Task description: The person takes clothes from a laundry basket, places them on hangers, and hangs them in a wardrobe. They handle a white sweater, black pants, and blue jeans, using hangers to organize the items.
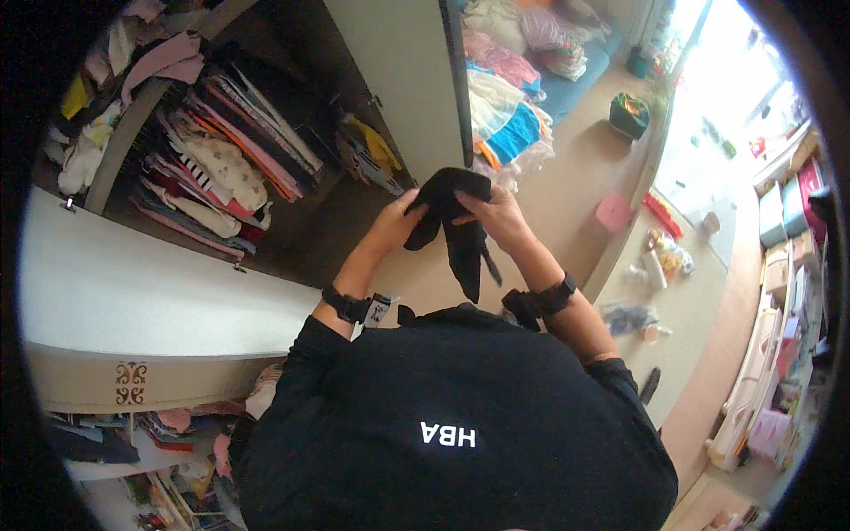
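Between my two hands hangs a piece of black clothing (462, 252), bunched at the top, with narrow ends dangling; its exact kind is hard to make out. On its left side, my left hand (398, 221) grips the bunched cloth. Opposite, my right hand (498, 215) pinches the upper right part, fingers bent over the fabric. Both hands are held up in front of my chest, near the edge of an open white wardrobe door (398, 80). Each wrist wears a black strap.
To the left, an open wardrobe holds stacks of folded clothes (221, 168), with more clothing on a shelf (124, 168) beside it. Ahead, bedding (513, 115) lies heaped. A pink stool (613, 212) and a green bin (629, 115) stand near a table (682, 292) with scattered items.
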### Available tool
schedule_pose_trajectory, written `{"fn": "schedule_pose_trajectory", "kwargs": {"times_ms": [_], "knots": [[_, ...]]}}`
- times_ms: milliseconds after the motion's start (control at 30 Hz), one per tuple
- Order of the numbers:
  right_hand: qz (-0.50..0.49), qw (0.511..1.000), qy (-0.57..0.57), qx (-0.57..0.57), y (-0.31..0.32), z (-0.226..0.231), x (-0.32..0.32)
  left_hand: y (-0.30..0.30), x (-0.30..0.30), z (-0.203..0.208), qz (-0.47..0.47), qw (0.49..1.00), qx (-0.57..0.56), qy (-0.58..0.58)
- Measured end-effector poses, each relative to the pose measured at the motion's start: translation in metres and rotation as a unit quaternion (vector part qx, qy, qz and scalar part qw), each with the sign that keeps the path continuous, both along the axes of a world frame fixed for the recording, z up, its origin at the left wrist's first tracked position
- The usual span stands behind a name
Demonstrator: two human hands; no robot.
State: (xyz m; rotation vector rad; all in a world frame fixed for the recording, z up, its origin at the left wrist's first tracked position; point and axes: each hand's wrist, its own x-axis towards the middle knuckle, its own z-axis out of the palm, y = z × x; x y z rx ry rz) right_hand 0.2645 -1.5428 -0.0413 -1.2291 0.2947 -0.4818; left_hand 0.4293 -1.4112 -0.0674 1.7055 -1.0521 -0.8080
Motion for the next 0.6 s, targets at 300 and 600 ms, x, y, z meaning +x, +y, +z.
{"fn": "schedule_pose_trajectory", "kwargs": {"times_ms": [300, 600], "knots": [[0.168, 0.976, 0.117, -0.08, -0.12, -0.005, -0.024, -0.049, 0.004, -0.022, 0.274, 0.876, -0.074, 0.39], [0.367, 0.824, 0.227, -0.367, -0.137, -0.041, 0.05, -0.096, 0.016, 0.002, 0.335, 0.92, 0.002, 0.205]]}}
